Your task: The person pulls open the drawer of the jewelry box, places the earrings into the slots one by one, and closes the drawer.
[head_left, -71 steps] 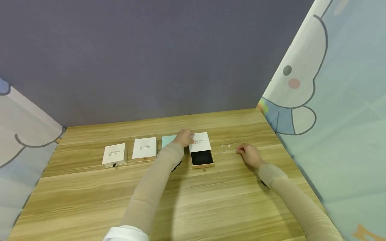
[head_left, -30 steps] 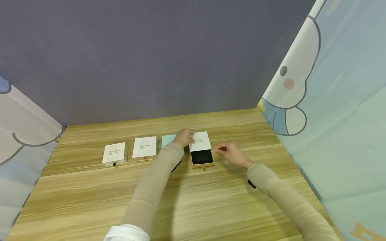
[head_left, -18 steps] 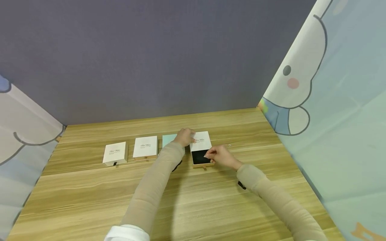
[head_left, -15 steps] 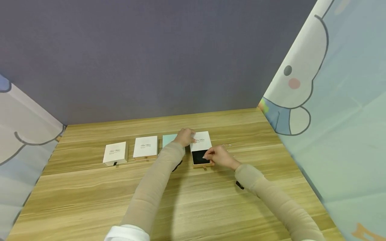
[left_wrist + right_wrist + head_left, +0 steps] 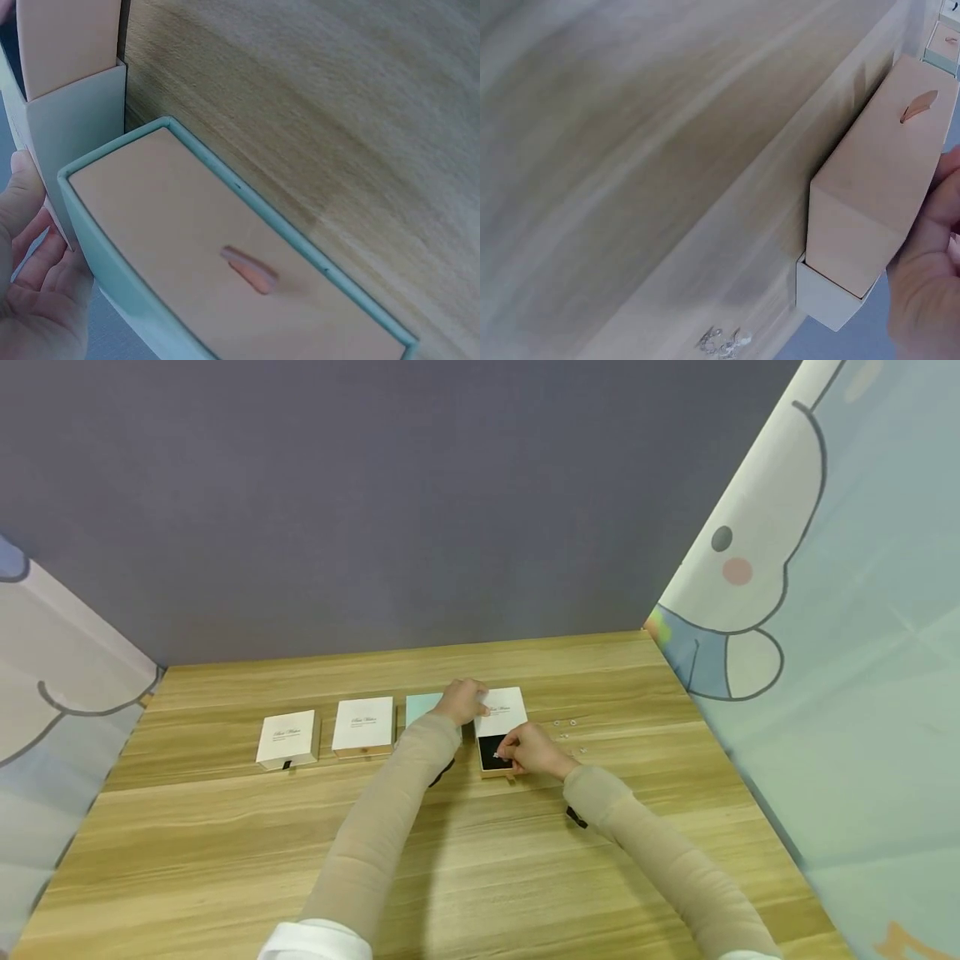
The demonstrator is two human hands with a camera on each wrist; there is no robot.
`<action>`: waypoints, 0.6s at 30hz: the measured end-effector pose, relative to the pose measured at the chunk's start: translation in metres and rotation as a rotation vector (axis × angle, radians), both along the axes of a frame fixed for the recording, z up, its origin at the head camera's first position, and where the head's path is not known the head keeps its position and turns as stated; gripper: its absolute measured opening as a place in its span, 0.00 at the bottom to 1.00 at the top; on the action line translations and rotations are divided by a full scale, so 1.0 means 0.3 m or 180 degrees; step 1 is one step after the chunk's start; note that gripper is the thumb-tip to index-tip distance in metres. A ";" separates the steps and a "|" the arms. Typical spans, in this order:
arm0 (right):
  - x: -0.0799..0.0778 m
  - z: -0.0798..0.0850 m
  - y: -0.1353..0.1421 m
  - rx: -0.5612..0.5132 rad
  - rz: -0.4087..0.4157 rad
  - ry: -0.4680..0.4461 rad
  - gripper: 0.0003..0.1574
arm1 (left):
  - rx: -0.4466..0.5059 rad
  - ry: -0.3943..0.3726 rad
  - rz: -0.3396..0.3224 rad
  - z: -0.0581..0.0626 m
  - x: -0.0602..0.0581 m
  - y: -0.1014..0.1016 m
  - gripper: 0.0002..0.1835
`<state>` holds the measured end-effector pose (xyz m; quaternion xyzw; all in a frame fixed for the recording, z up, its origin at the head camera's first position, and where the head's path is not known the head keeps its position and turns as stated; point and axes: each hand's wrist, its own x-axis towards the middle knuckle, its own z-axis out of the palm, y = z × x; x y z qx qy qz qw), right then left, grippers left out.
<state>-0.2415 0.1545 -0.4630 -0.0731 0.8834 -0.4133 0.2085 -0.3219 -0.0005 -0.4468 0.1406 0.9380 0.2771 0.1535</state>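
My left hand [image 5: 459, 700] holds the side of a white drawer box [image 5: 504, 710], thumb at its edge in the left wrist view. The box's peach drawer [image 5: 877, 165] is pulled out towards me, showing a black lining [image 5: 487, 744]. Over that lining, my right hand [image 5: 534, 748] pinches a small silvery piece of jewellery [image 5: 497, 755], too small to make out its kind. In the right wrist view the fingers reach over the drawer's rim, their tips hidden behind it. Right of the box lie several similar shiny pieces [image 5: 573, 722] on the wood.
Under my left forearm a turquoise drawer box [image 5: 422, 706] stands close beside the white one, its tabbed front [image 5: 165, 202] shown shut in the left wrist view. Further left are a white box [image 5: 363, 724] and a cream box [image 5: 287, 737]. A grey wall [image 5: 375, 510] rises behind the table.
My right hand has moved left from the loose pieces to above the black-lined drawer, carrying a small silvery piece, and then slightly further left. My left hand keeps its place on the box.
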 end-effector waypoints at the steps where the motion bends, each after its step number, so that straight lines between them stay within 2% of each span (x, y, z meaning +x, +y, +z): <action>1: -0.003 -0.001 -0.003 0.0032 -0.0015 -0.0018 0.10 | 0.0007 -0.0002 -0.0004 0.000 0.000 -0.001 0.26; 7: -0.010 0.004 -0.015 0.0178 -0.0033 -0.0050 0.15 | 0.0011 -0.0021 -0.0009 0.002 0.005 -0.001 0.26; 13: -0.015 0.003 -0.015 0.0167 -0.0084 -0.0153 0.14 | 0.0013 -0.0012 -0.0002 0.008 0.011 0.000 0.25; 18: -0.015 -0.007 -0.009 0.0219 -0.0102 -0.0097 0.14 | 0.0013 -0.0010 -0.0022 0.010 0.010 -0.003 0.26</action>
